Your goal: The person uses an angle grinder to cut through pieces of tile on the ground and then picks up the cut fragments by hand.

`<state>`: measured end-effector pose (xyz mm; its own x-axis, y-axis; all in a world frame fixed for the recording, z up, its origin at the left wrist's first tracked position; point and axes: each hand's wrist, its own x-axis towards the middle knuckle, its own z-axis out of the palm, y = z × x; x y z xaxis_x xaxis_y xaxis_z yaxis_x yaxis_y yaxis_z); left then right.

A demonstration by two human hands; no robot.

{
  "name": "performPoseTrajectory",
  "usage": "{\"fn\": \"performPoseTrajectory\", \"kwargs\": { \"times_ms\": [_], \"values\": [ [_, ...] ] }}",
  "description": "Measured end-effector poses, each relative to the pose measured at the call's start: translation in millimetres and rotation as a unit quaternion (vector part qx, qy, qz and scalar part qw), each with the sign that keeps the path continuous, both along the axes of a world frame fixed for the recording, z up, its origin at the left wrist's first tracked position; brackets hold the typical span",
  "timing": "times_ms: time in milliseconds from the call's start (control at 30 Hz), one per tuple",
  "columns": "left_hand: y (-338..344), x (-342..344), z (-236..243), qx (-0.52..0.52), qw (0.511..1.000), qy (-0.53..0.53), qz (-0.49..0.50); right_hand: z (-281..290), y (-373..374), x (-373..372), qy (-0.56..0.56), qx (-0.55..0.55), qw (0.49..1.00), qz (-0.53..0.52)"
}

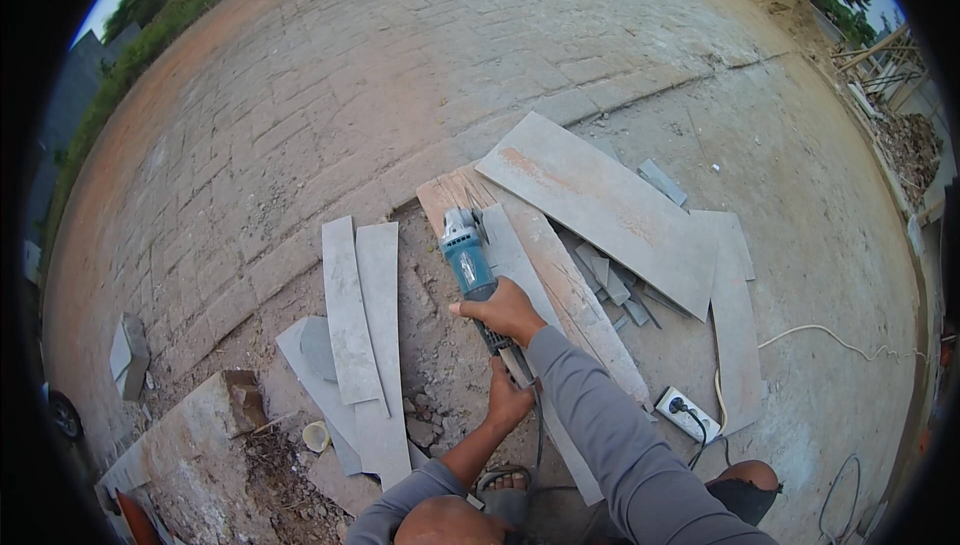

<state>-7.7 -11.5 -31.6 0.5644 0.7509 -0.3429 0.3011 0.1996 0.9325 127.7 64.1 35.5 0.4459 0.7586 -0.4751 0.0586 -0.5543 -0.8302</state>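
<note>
My right hand grips the body of a teal angle grinder. The grinder's disc end lies over a long grey tile strip on a pale, scored board. Just below, my left hand is closed near the grinder's rear and a small pale piece; what it holds is unclear. The strip runs down past both hands.
Loose grey strips lie left. A wide tile and offcuts lie right, near a white power strip with cords. A broken concrete block sits lower left. My sandalled foot shows below.
</note>
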Motion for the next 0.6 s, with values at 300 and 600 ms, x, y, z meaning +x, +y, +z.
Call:
{"fn": "performPoseTrajectory", "kwargs": {
  "times_ms": [300, 600],
  "values": [
    [1, -1, -8, -0.028, 1.000, -0.005, 0.000, 0, -2, 0, -0.004, -0.011, 1.000, 0.001],
    [2, -4, -16, -0.020, 1.000, 0.022, -0.007, 2, -5, -1, 0.002, -0.011, 1.000, -0.004]
  ]
}}
